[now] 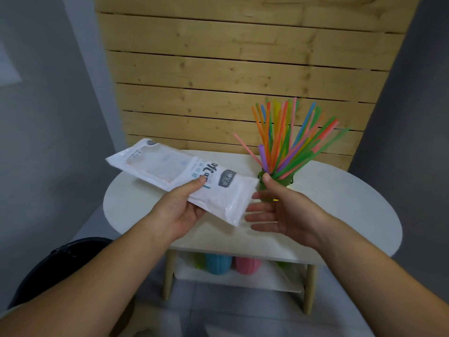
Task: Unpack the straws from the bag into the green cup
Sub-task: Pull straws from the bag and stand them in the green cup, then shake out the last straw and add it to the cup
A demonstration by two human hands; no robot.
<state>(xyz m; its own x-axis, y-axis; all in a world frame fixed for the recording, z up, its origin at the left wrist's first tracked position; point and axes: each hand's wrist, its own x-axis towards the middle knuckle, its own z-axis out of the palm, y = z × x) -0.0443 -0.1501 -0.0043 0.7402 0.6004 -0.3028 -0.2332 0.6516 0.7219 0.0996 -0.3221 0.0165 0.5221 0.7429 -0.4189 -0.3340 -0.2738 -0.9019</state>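
Observation:
My left hand grips a flat white plastic bag with black print, held tilted above the table; through its clear window the bag looks flat, and I see no straws inside. A bunch of coloured straws fans out of the green cup, which stands on the white table. My right hand is open, palm turned left, right in front of the cup. Its thumb tip lies at the cup's rim and its fingers spread near the bag's lower end, and it hides part of the cup.
The white oval table stands against a wooden slat wall. A lower shelf holds a blue cup, a pink cup and something green. A dark round object sits on the floor at the left.

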